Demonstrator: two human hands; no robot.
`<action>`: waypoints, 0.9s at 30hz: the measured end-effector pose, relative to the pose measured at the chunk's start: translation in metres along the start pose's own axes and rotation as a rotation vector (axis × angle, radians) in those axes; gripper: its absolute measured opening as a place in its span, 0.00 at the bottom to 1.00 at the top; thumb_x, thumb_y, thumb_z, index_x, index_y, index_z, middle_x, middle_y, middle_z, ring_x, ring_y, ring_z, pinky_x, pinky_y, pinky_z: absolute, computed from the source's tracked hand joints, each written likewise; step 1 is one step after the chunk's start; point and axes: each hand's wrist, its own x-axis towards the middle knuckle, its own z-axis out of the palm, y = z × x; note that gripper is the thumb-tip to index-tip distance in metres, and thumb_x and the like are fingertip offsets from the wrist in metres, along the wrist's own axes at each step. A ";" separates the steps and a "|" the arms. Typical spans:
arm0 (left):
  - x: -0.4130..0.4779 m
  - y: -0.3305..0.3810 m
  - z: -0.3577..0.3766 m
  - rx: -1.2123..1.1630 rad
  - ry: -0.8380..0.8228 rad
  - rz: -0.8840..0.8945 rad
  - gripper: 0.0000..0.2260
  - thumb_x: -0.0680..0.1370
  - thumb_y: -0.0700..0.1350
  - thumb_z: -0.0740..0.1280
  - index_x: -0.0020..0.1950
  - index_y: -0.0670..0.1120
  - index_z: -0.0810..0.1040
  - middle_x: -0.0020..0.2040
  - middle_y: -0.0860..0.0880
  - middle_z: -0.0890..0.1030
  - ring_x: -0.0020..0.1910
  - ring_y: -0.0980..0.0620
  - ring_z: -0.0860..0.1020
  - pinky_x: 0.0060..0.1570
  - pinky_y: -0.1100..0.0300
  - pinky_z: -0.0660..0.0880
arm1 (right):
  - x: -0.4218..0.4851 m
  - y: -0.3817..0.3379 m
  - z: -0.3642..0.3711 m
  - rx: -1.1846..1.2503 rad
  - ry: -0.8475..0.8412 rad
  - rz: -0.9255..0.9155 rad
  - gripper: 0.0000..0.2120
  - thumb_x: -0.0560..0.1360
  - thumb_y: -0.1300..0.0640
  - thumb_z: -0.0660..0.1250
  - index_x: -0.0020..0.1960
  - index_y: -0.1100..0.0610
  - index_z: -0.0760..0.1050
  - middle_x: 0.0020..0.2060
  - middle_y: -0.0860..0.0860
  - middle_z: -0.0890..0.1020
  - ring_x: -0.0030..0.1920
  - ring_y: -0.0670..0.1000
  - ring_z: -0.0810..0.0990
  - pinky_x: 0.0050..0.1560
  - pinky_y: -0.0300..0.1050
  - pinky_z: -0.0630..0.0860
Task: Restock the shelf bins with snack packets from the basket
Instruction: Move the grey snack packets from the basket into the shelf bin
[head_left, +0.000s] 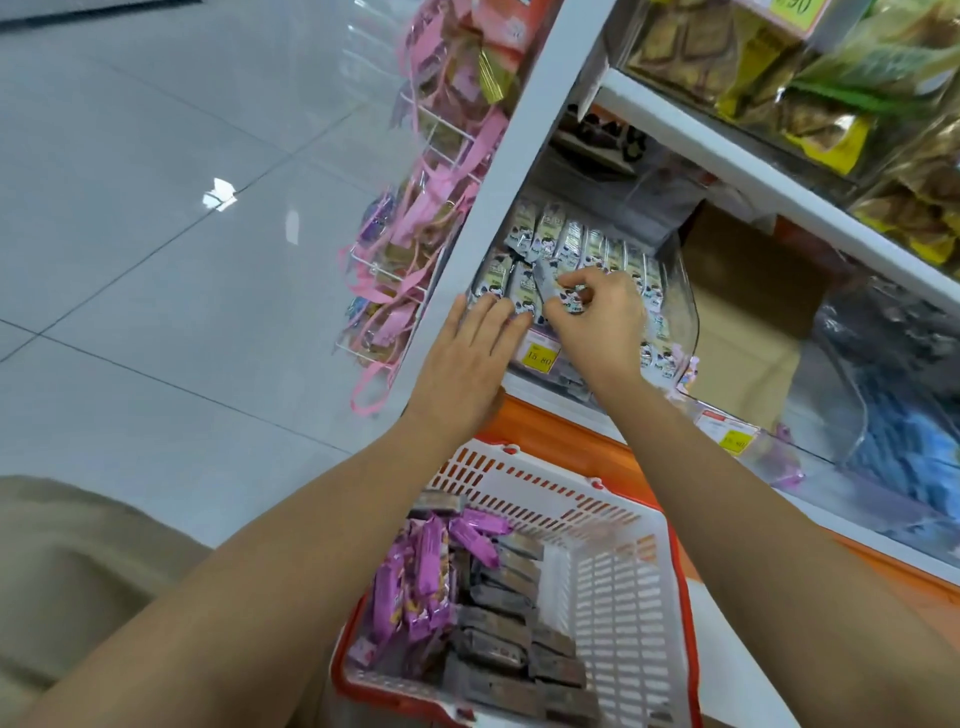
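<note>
I see the left hand (467, 358) laid flat, fingers straight, on the front packets at the near-left corner of the clear bin (687, 306). The right hand (597, 322) is over the bin's middle, thumb and fingers curled, pinching one white-and-blue snack packet (557, 291) that tilts above the rows of packets (587, 244) standing in the bin. A yellow price tag (539, 357) sits on the bin's front, between my two wrists. Below the bin, nearer me, the white basket (623, 571) with an orange rim holds purple packets (415, 582) on its left and dark packets (498, 639) stacked beside them. A cardboard box (743, 312) stands just right of the bin; pink ribbon bags (415, 218) hang to its left.
</note>
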 end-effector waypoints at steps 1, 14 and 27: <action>-0.001 -0.001 0.001 -0.032 0.016 0.008 0.37 0.69 0.40 0.71 0.76 0.43 0.61 0.72 0.41 0.66 0.75 0.41 0.61 0.76 0.43 0.55 | 0.000 0.000 0.001 -0.013 -0.005 -0.014 0.12 0.73 0.53 0.71 0.56 0.54 0.81 0.52 0.53 0.78 0.46 0.47 0.75 0.45 0.37 0.72; -0.009 0.004 -0.013 -0.017 -0.014 0.006 0.36 0.71 0.43 0.69 0.77 0.44 0.60 0.73 0.41 0.66 0.76 0.41 0.58 0.77 0.44 0.52 | -0.029 0.013 -0.028 0.186 -0.046 -0.090 0.09 0.77 0.57 0.67 0.55 0.55 0.81 0.47 0.49 0.74 0.48 0.46 0.74 0.51 0.36 0.70; -0.056 0.045 0.053 0.028 -0.348 0.216 0.28 0.70 0.45 0.73 0.69 0.45 0.71 0.68 0.42 0.72 0.69 0.41 0.68 0.68 0.46 0.64 | -0.185 0.161 0.002 0.122 -0.354 0.116 0.06 0.75 0.61 0.69 0.51 0.57 0.82 0.46 0.50 0.79 0.38 0.46 0.77 0.44 0.44 0.76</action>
